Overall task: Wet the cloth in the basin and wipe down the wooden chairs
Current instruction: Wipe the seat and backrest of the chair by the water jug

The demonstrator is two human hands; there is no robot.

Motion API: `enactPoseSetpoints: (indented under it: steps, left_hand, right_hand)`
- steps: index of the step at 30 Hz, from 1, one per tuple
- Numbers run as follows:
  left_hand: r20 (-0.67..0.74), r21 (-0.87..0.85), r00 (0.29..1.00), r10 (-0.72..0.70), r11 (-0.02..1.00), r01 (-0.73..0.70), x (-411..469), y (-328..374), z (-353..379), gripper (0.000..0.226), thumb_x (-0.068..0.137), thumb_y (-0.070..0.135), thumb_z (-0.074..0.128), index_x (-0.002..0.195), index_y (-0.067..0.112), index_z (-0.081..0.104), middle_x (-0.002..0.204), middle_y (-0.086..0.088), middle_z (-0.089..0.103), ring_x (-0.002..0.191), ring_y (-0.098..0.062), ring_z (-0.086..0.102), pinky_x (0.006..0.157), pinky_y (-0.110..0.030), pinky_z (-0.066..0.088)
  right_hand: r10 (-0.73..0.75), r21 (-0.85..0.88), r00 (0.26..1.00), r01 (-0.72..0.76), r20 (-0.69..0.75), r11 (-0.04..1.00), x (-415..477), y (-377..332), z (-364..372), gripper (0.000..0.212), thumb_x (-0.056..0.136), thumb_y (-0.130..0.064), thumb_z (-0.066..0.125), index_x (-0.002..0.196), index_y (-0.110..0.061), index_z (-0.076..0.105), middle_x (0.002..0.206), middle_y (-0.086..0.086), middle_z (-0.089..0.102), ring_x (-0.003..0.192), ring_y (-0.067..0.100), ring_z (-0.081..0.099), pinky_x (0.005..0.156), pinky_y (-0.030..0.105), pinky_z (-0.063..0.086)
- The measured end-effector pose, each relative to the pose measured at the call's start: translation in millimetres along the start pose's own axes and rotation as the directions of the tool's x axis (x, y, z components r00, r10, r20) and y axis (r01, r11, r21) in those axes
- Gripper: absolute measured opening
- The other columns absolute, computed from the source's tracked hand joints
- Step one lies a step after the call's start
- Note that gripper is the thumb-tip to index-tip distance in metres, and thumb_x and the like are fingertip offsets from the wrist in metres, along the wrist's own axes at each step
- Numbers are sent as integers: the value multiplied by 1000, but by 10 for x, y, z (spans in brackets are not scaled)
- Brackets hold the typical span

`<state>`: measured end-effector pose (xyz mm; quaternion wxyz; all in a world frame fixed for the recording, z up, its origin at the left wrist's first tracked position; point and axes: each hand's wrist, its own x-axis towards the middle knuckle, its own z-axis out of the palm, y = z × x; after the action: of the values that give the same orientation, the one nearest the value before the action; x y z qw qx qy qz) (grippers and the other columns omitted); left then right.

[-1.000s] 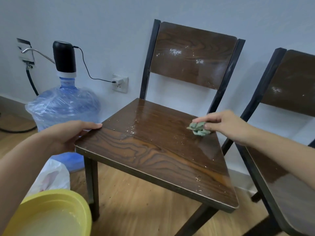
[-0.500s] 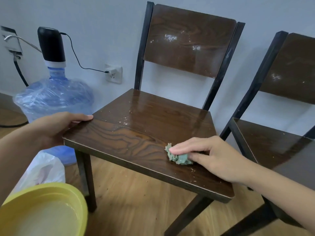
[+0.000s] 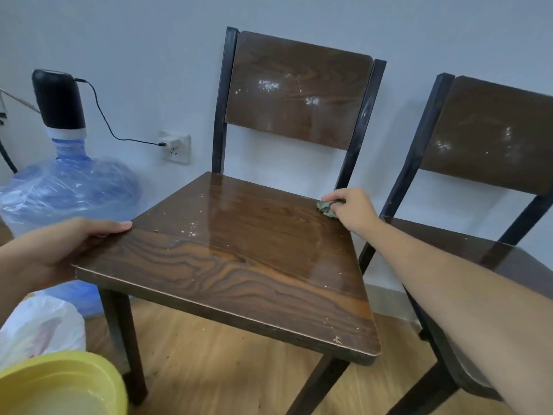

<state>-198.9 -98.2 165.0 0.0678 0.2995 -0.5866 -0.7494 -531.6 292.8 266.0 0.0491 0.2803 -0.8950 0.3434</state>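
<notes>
Right hand (image 3: 353, 209) has swept from the seat's front edge half a second ago to the back right corner, fingers bunched on the small green cloth (image 3: 327, 207), pressing it onto the chair (image 3: 257, 244) seat by the rear post. Left hand (image 3: 68, 250) unchanged: clamped on the seat's front left corner, fingers flat on top, thumb hidden under the edge. Wet sheen covers the seat's middle and right; white specks remain left of it and on the backrest. Cloth mostly hidden under the fingers. Second chair (image 3: 490, 139) on the right, cut off by the frame. Yellow basin (image 3: 98, 375) bottom left, cropped, holding cloudy water. Jug (image 3: 68, 187) with pump at the wall.
</notes>
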Motion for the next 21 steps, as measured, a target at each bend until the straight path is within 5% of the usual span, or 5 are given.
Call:
enactPoseSetpoints:
  steps: [4,9,15,18,21]
  left_hand:
    - [-102,131,995,23,991,-10,-728,356,689,44,89,28,70,120,-3,71,119,-27,74,97,-38,68,99,-47,51]
    - [-127,84,992,-2,996,12,-681,404,640,48,86,24,70,121,-8,70,126,-28,69,89,-35,67,101,-45,49]
    - [-129,80,991,38,996,-28,-505,370,580,29,84,21,68,99,-2,75,93,-21,79,58,-28,75,66,-33,62]
    - [-125,73,990,62,996,-53,-469,344,571,25,87,20,66,96,-2,73,76,-17,78,49,-26,73,52,-30,61]
    - [-130,71,990,60,996,-51,-470,355,592,24,89,20,65,95,-3,71,74,-17,77,47,-25,72,47,-28,59]
  right_hand:
    - [-81,-7,996,82,41,997,-434,-126,-20,32,100,-6,58,112,-28,78,114,-8,70,94,7,62,71,12,43]
    - [-197,44,945,192,263,980,-1406,-384,-350,40,96,-12,66,103,-51,76,111,-32,71,111,-7,62,89,16,53]
    - [-195,107,860,163,472,981,-2292,-616,-790,53,82,12,73,85,-40,84,98,-24,79,101,-7,71,85,7,53]
    - [-146,154,916,94,375,984,-2066,-647,-915,51,84,14,69,81,-34,85,98,-14,81,98,-1,73,82,17,59]
    - [-151,18,972,151,182,988,-1365,-587,-803,39,92,1,67,92,-35,82,102,-10,78,95,3,72,73,12,58]
